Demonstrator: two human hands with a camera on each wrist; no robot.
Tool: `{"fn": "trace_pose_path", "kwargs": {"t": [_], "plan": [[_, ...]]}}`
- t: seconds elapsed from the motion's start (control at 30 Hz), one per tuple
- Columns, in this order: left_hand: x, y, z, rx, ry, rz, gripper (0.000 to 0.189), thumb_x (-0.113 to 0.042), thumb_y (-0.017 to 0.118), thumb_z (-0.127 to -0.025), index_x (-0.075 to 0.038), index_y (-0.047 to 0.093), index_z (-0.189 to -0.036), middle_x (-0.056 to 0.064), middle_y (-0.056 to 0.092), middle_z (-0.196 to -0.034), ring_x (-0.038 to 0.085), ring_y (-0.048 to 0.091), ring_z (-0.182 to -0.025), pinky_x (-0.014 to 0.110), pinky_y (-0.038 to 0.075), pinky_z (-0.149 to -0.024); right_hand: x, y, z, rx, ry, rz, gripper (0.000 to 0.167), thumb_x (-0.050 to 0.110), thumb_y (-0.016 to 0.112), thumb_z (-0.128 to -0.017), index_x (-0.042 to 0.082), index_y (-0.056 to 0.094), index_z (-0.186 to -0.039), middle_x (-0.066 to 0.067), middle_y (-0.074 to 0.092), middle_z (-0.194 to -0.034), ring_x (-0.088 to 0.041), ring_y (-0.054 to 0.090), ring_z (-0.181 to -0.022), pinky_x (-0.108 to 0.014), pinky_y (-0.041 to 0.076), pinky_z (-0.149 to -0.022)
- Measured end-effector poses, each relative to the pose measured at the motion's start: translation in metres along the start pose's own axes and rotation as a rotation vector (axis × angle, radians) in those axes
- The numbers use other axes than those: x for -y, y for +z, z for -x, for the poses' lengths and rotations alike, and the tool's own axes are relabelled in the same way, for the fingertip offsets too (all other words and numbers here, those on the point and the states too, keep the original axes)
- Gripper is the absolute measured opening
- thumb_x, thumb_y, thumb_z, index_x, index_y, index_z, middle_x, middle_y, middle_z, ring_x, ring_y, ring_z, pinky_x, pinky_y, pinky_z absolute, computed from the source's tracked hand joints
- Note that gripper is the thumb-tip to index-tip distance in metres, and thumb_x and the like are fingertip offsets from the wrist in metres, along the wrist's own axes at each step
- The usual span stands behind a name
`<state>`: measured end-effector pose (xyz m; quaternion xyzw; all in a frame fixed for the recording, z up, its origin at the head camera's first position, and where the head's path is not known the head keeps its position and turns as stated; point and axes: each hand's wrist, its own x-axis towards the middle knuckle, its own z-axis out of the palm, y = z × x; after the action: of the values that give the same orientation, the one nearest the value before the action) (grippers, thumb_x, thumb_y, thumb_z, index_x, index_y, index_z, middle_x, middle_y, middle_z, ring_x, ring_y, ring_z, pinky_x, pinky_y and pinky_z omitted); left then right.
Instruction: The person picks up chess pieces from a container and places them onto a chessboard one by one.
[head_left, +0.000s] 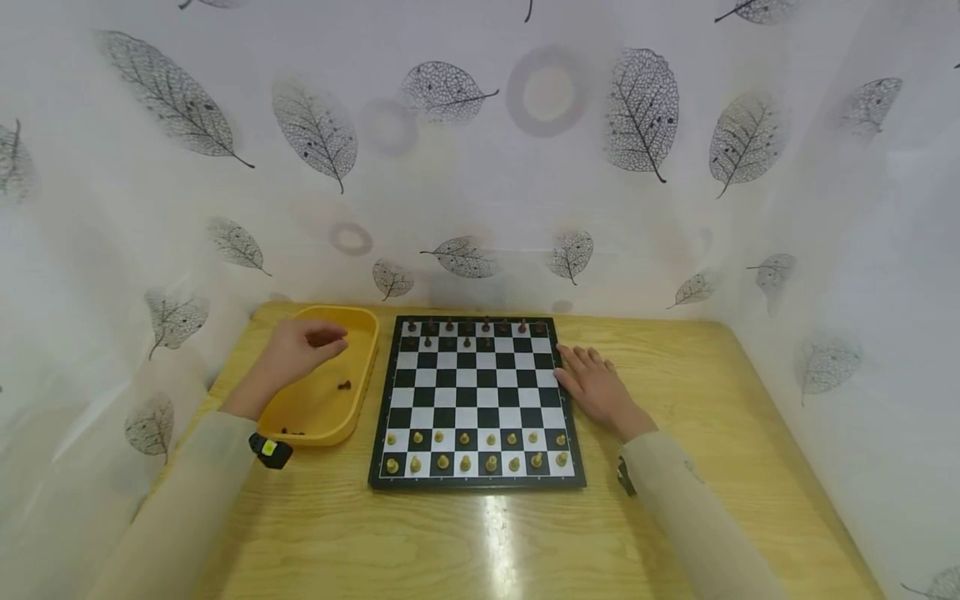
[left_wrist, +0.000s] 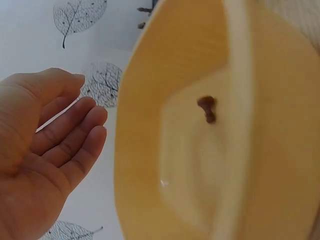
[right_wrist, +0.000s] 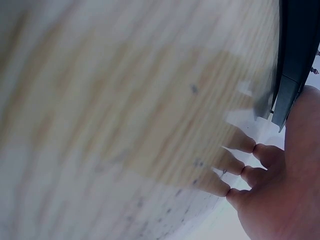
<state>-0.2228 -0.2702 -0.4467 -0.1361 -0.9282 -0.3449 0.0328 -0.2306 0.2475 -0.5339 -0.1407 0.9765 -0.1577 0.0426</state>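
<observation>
My left hand [head_left: 300, 350] hovers over the yellow tray [head_left: 367, 367], fingers loosely bent with nothing between them. One dark brown chess piece [left_wrist: 208, 109] lies on its side in the tray, and a few more small brown pieces [head_left: 291, 432] lie at its near end. To the right of the tray is a black-and-white chessboard [head_left: 477, 387]. Brown pieces [head_left: 486, 323] line its far row, with several others on the left part of the row in front. Cream pieces [head_left: 491, 462] fill the two near rows. Fingers outstretched, my right hand [head_left: 600, 387] rests at the board's right edge.
Under everything is a light wooden table [head_left: 420, 542]. White leaf-printed sheeting [head_left: 487, 167] rises behind it and along both sides. A black watch-like device [head_left: 270, 450] is strapped to the left wrist, and another dark one [head_left: 626, 477] to the right.
</observation>
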Motion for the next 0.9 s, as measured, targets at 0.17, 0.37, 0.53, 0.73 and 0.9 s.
{"fn": "trace_pose_path", "kwargs": {"t": [0.17, 0.37, 0.53, 0.73, 0.9], "plan": [[0.014, -0.002, 0.016, 0.043, -0.037, -0.021, 0.032, -0.021, 0.074, -0.100, 0.002, 0.075, -0.122, 0.018, 0.079, -0.111, 0.034, 0.075, -0.099, 0.038, 0.062, -0.083, 0.000, 0.001, -0.001, 0.004, 0.001, 0.006, 0.067, 0.054, 0.030, -0.113, 0.018, 0.025, -0.169, -0.024, 0.030, -0.170, -0.052, 0.022, -0.158, -0.071, 0.016, -0.126], [0.022, -0.002, 0.027, 0.161, -0.042, -0.078, 0.031, -0.020, 0.076, -0.098, 0.001, 0.076, -0.121, 0.013, 0.079, -0.106, 0.028, 0.074, -0.094, 0.045, 0.062, -0.084, -0.002, 0.003, -0.001, 0.004, 0.003, 0.006, 0.068, 0.055, 0.028, -0.113, 0.017, 0.025, -0.169, -0.024, 0.029, -0.170, -0.053, 0.021, -0.158, -0.071, 0.015, -0.126], [0.028, 0.003, 0.030, 0.224, -0.088, -0.083, 0.029, -0.019, 0.077, -0.097, -0.001, 0.076, -0.120, 0.007, 0.078, -0.103, 0.021, 0.070, -0.092, 0.039, 0.059, -0.084, -0.002, 0.005, -0.002, 0.002, 0.000, 0.007, 0.069, 0.057, 0.026, -0.112, 0.017, 0.024, -0.169, -0.024, 0.028, -0.171, -0.053, 0.020, -0.158, -0.071, 0.015, -0.126], [0.036, 0.014, 0.028, 0.247, -0.094, -0.076, 0.028, -0.016, 0.076, -0.097, 0.001, 0.076, -0.119, 0.010, 0.078, -0.103, 0.022, 0.070, -0.093, 0.042, 0.059, -0.086, -0.002, 0.005, -0.002, 0.012, 0.007, 0.013, 0.070, 0.058, 0.024, -0.112, 0.018, 0.023, -0.169, -0.024, 0.028, -0.171, -0.052, 0.020, -0.158, -0.070, 0.014, -0.127], [0.035, 0.020, 0.028, 0.257, -0.095, -0.078, 0.026, -0.015, 0.076, -0.097, 0.002, 0.077, -0.117, 0.014, 0.079, -0.106, 0.025, 0.072, -0.095, 0.049, 0.060, -0.090, -0.002, 0.004, -0.001, 0.007, 0.005, 0.008, 0.069, 0.057, 0.026, -0.112, 0.018, 0.023, -0.169, -0.024, 0.028, -0.171, -0.052, 0.020, -0.158, -0.070, 0.014, -0.127]]}}
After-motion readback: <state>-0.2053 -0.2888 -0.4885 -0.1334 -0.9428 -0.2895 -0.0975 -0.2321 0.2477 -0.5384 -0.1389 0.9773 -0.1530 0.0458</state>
